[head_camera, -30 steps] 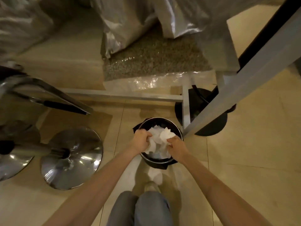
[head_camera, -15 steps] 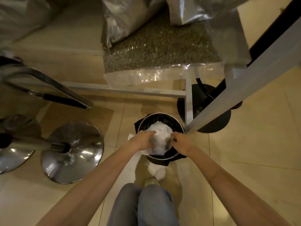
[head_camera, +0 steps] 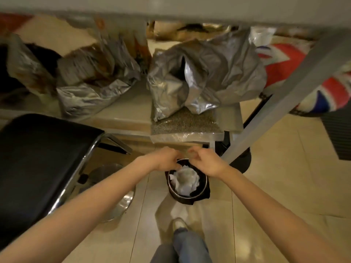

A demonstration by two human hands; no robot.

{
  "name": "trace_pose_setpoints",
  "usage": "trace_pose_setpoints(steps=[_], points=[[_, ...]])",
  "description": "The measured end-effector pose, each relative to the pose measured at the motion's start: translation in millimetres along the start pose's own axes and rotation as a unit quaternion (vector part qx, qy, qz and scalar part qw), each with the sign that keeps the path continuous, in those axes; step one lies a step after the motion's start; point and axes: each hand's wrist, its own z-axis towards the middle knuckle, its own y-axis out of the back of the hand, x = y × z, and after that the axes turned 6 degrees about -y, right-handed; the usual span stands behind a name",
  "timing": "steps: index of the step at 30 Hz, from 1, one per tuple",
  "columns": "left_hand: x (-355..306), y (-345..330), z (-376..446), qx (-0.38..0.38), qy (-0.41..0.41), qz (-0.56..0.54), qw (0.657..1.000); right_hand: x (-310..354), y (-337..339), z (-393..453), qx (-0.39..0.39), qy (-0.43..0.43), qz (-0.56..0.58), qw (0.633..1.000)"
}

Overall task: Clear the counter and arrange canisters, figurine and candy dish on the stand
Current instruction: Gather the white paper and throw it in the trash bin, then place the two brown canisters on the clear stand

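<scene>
A pale tiled floor (head_camera: 275, 168) fills the lower frame, with a low shelf (head_camera: 129, 118) across the middle carrying crumpled silver foil bags (head_camera: 205, 73) and a black stool seat (head_camera: 38, 158) at the left. At lower centre stands a small round waste bin (head_camera: 187, 184) stuffed with crumpled white paper (head_camera: 185, 180). Both hands hover above its far rim, apart from the paper: the left hand (head_camera: 167, 158) and the right hand (head_camera: 207, 162) have fingers loosely curled and gripping nothing, though blur hides the fingertips. The canisters, figurine, candy dish and stand are nowhere in view. This looks like the end of the clearing step; to finish it well, check that the wad sits below the rim and no scrap is left on the tiles, then rise clear of the counter edge (head_camera: 171, 8) overhead. Half a second ago both hands were pressing the paper down into the bin; now they have lifted off, and the view has tilted up to show more of the shelf
</scene>
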Motion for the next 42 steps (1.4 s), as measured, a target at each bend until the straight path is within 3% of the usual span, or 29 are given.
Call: trace_pose_setpoints(steps=[7,19,24,32,38,42], points=[[-67.7,107.4,-108.2,-0.064,-0.052,0.057,0.995,98.2,80.3,-75.9,-0.056,0.069,-0.012,0.996],[-121.0,240.2,-219.8,-0.293,-0.115,-0.013,0.949,213.7,194.2,-143.6,-0.175,0.2,-0.004,0.964],[-115.9,279.6,-237.7,-0.403,-0.107,-0.015,0.909,244.7,221.0,-136.6,-0.237,0.22,0.017,0.946],[-93.0,320.4,-250.5,-0.519,-0.093,0.018,0.849,289.1,244.0,-93.1,-0.293,0.274,0.027,0.916],[-60.7,338.0,-241.4,-0.57,-0.053,0.036,0.819,320.0,246.6,-50.4,-0.279,0.289,0.035,0.915],[-35.4,344.5,-228.6,-0.569,-0.004,0.027,0.822,336.4,249.1,-18.9,-0.242,0.304,0.041,0.92]])
